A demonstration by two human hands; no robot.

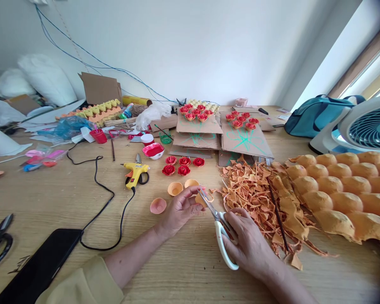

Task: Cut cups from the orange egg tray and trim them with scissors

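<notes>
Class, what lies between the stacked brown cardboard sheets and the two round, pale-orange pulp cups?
Five red, rose-shaped flowers lie there, in the head view.

Teal bag (310, 118) nr wht fan (367, 124)

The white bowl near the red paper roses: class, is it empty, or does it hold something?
It holds something: bright red, probably paint, covers the inside of the bowl. The picture cannot tell how deep.

The scissors (217, 214) pair shiny metal blades with smooth white plastic handles; the orange piece (200, 202) at their tips is matt pulp; at three o'clock, the egg tray (331, 185) is rough moulded pulp; at nine, the glue gun (135, 174) is yellow plastic; the counter (57, 194), grained wood.
</notes>
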